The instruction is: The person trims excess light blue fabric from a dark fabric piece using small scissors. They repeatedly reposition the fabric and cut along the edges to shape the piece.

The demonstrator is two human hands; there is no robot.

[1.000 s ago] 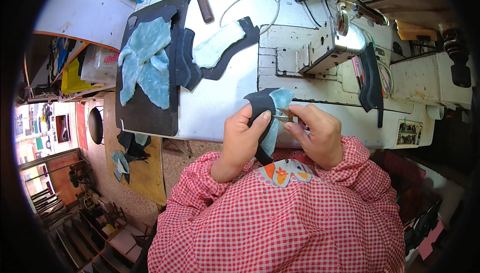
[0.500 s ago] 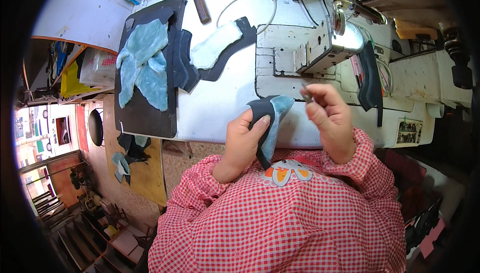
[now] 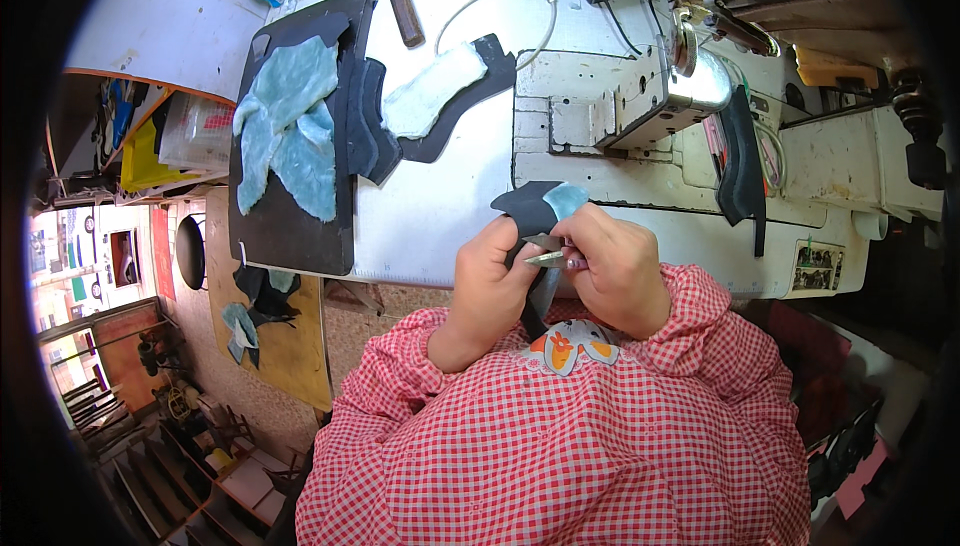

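Both forearms, in red-and-white checked sleeves, are brought in from the lower edge and bent inward so that the hands meet just in front of the chest, at the near edge of the white worktable (image 3: 430,216). The left hand (image 3: 492,281) is curled, its fingers closed around a dark cut piece of material with a pale blue fleecy lining (image 3: 540,208), which is held upright between the two hands, just in front of the cream sewing machine (image 3: 640,116). The right hand (image 3: 622,274) is closed in a pinch on small metal snips (image 3: 545,250), whose blades are pointed left and laid against the held piece beside the left thumb.

Half a second earlier the right hand was raised clear of the piece, toward the machine, and a gap was seen between the hands; that gap has now been closed and the snips have been brought down onto the piece. The left hand's grip has been kept. The dark board (image 3: 290,216) stacked with pale blue fleecy cut pieces (image 3: 290,131) at the left of the table has been left unmoved
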